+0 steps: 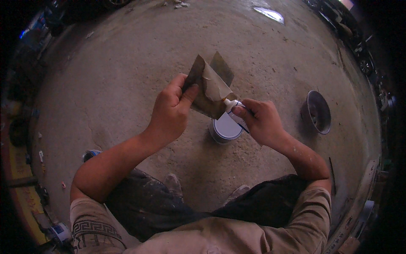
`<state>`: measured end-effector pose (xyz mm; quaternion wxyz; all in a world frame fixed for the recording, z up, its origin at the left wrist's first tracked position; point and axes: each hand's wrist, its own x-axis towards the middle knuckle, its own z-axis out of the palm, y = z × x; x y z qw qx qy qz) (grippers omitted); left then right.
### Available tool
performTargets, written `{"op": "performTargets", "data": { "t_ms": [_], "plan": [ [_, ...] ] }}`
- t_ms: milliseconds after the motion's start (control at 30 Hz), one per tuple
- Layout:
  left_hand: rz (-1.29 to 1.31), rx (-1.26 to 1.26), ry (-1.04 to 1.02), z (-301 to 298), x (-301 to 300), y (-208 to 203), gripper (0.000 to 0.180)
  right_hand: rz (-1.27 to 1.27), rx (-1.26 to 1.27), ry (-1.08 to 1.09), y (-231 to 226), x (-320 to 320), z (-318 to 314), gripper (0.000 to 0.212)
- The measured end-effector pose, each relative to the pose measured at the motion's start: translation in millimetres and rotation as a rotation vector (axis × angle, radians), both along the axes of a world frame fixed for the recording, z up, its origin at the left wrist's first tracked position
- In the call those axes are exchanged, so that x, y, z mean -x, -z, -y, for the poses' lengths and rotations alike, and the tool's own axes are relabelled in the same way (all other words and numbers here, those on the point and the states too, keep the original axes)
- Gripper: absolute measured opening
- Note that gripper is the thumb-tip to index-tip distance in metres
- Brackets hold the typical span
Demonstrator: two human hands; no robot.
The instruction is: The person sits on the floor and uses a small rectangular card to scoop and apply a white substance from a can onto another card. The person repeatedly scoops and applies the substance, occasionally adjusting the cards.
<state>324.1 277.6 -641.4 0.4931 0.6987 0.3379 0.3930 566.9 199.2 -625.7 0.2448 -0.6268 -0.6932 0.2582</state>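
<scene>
My left hand (171,108) is closed on a thin, dark putty spreader (208,106), thumb on top. A lump of beige putty (215,84) lies on it. Behind the putty stands a second dark flat piece (221,68); where it joins or is held is hidden. My right hand (264,120) grips a white squeeze tube (239,113), its nozzle tilted toward the spreader's right edge. A bit of yellow shows at the nozzle tip, beside the putty. Below both hands, a round can (228,128) with a pale lid stands on the floor.
A dark round bowl (316,112) sits tilted on the concrete floor (127,55) to the right. Near my left forearm is a blue can (91,155), partly hidden. A long rail (353,207) runs along the right side. Parts of cars show at the dim far edges.
</scene>
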Motion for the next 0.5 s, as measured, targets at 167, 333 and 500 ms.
{"op": "performTargets", "data": {
  "t_ms": [167,333,500],
  "plan": [
    [0.01,-0.016,-0.048,1.8,-3.0,2.2,0.022,0.007,-0.029,-0.027,2.8,-1.4,-1.0,0.037],
    [-0.012,0.034,0.005,0.4,-0.5,2.4,0.027,0.014,-0.02,-0.026,7.1,-3.4,-1.0,0.037],
    [-0.033,0.025,0.012,-0.1,-1.0,4.0,0.027,0.021,-0.048,-0.046,7.0,-3.9,0.0,0.033]
  ]
}}
